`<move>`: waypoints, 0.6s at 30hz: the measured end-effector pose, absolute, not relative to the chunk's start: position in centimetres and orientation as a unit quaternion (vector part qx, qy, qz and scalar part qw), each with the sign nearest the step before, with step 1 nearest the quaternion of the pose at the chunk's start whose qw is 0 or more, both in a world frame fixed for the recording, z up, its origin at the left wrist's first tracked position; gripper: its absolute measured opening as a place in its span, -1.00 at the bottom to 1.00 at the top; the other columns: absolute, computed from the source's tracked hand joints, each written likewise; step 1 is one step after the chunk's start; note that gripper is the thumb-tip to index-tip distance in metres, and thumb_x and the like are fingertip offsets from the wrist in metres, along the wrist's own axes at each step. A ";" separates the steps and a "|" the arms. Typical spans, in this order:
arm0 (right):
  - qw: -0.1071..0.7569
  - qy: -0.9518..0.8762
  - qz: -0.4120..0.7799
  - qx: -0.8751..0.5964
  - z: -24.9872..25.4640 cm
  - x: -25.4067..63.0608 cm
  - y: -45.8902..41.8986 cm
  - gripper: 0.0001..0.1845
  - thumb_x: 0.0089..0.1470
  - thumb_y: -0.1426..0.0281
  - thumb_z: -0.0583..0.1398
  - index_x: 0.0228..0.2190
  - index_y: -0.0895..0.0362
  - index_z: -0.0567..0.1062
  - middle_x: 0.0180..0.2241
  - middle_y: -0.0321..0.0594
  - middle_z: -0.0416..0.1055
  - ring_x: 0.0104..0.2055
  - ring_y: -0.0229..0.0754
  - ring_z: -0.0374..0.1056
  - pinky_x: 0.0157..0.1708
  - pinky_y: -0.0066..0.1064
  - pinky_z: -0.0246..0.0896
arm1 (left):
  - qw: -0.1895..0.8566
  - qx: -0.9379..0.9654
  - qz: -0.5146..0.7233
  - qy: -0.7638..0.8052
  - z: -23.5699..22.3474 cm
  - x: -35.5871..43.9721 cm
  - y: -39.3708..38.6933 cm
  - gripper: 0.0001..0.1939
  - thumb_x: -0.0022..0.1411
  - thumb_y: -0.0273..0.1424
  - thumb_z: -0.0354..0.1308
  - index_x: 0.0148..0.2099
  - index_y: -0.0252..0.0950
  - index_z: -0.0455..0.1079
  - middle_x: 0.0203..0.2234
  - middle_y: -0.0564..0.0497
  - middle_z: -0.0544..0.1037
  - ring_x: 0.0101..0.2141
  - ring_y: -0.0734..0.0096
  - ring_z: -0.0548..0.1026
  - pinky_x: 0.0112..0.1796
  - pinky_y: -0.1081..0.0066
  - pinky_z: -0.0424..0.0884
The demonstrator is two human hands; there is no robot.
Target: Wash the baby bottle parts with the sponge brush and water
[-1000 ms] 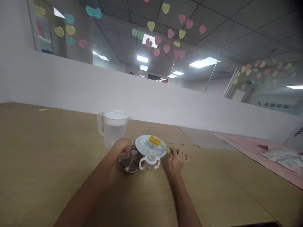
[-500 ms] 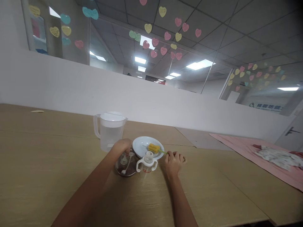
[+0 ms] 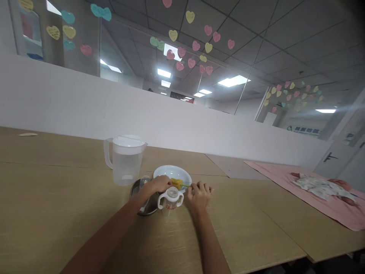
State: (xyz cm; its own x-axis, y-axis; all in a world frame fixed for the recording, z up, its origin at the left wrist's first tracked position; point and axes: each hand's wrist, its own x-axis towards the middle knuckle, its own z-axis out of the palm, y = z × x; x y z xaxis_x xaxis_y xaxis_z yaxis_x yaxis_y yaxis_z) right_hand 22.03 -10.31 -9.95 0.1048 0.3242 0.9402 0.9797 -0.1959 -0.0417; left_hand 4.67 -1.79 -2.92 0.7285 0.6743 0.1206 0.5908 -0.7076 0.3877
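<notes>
My right hand [image 3: 200, 194] grips the thin green handle of a bottle brush with a yellow sponge head [image 3: 177, 183]. The sponge head is over the white bowl [image 3: 182, 174]. Fingers curled, my left hand [image 3: 162, 183] is at the left end of the sponge, just above the baby bottle; whatever is in its fingertips is hidden. The clear baby bottle [image 3: 171, 203] stands upright without a cap, with two white side handles and red print. Left of it, partly under my left arm, a round metal tray [image 3: 152, 210] holds a clear cap [image 3: 145, 180] and small parts.
A lidded clear pitcher [image 3: 127, 163] stands behind the tray. A pink cloth [image 3: 273, 173] with a doll in patterned clothing [image 3: 310, 186] lies at the right. A flat pale piece [image 3: 27, 134] rests at far left. A white wall [image 3: 182, 129] bounds the table's back.
My left hand has moved right, from over the metal tray to the sponge and bottle. My right hand still holds the brush. The view has shifted slightly to the right.
</notes>
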 end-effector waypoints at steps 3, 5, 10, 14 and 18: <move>0.407 -0.485 -0.417 -0.652 -10.4 22.4 -10.0 -0.77 -0.01 0.43 0.10 -0.61 0.09 0.49 -0.52 -0.24 0.34 -0.40 -0.19 0.08 -0.28 -0.29 -0.19 | 0.155 0.917 0.110 0.351 -3.3 4.4 -1.5 -0.76 -0.01 -0.31 0.11 -0.63 -0.33 0.38 -0.69 0.01 0.40 -0.60 0.41 0.33 -0.54 0.46 0.18; 0.413 -0.464 -0.407 -0.670 -10.6 22.6 -9.8 -0.75 0.01 0.43 0.08 -0.60 0.10 0.48 -0.51 -0.22 0.34 -0.39 -0.17 0.09 -0.30 -0.30 -0.19 | 0.147 0.918 0.112 0.351 -3.2 4.3 -1.3 -0.73 -0.01 -0.31 0.12 -0.66 -0.33 0.34 -0.71 0.02 0.36 -0.59 0.41 0.32 -0.52 0.45 0.20; 0.467 -0.383 -0.365 -0.708 -10.6 23.0 -9.6 -0.74 0.11 0.41 -0.03 -0.41 0.15 0.45 -0.44 -0.15 0.35 -0.34 -0.09 0.13 -0.31 -0.30 -0.14 | 0.127 0.916 0.181 0.336 -2.3 4.0 -0.5 -0.87 -0.05 -0.33 0.20 -0.47 -0.30 0.47 -0.42 -0.06 0.46 -0.27 0.24 0.41 -0.23 0.38 0.32; 0.528 -0.376 -0.323 -0.690 -10.3 22.8 -9.7 -0.71 0.16 0.38 -0.11 -0.38 0.16 0.38 -0.43 -0.14 0.33 -0.32 -0.08 0.15 -0.30 -0.31 -0.08 | 0.131 0.897 0.265 0.328 -0.6 3.8 -0.4 -0.74 0.09 -0.24 0.12 -0.23 -0.29 0.47 -0.17 -0.09 0.41 -0.15 0.27 0.39 -0.11 0.37 0.33; 0.512 -0.413 -0.310 -0.686 -10.4 22.5 -9.7 -0.65 0.19 0.38 -0.15 -0.35 0.15 0.40 -0.42 -0.13 0.32 -0.33 -0.08 0.15 -0.30 -0.31 -0.08 | 0.202 0.877 0.341 0.273 1.2 3.2 -1.1 -0.71 0.10 -0.16 0.12 -0.26 -0.26 0.46 -0.22 -0.05 0.42 -0.21 0.33 0.42 -0.18 0.40 0.38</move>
